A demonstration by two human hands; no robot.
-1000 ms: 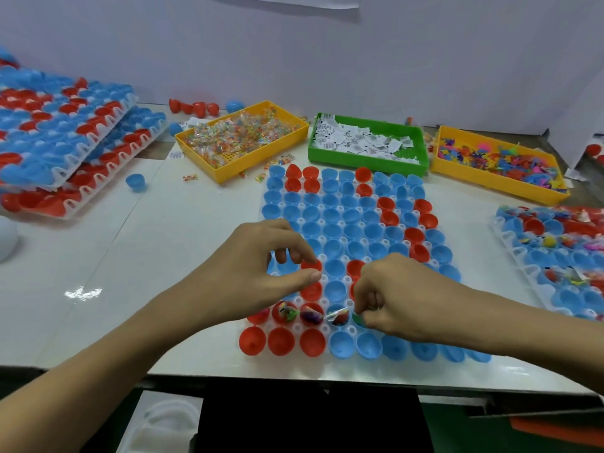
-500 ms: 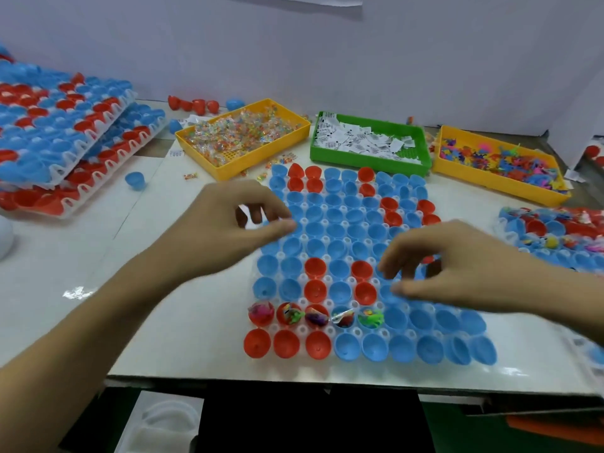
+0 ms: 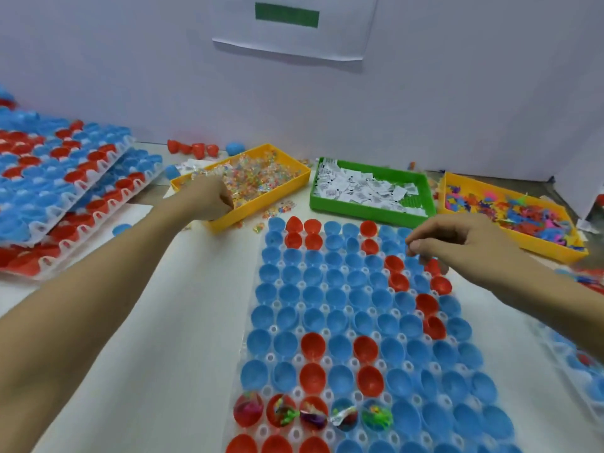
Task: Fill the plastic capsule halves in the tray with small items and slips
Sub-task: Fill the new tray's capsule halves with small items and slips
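— What's in front of you?

— A clear, dimpled plastic tray (image 3: 295,431) on the white desk (image 3: 183,322), its cups holding smooth round capsule halves (image 3: 338,300), glossy blue and red. Five in a near row have crinkly wrapped bits inside them; the others I can see into are bare.

— And your hands?

— Well apart. My left hand (image 3: 209,199) reaches into the yellow bin (image 3: 261,201) of small clear-wrapped candies (image 3: 255,171), fingers curled down into them — whether I've got one, I cannot tell. My right hand (image 3: 457,246) hovers over the tray's far right corner, fingers loosely curled, holding nothing.

— Other bins?

— A green one (image 3: 366,210) with printed paper slips (image 3: 362,189), a second yellow bin (image 3: 552,246) of bright plastic shapes. Stacked capsule trays (image 3: 62,191) sit at my left, a pale wall (image 3: 130,76) behind.
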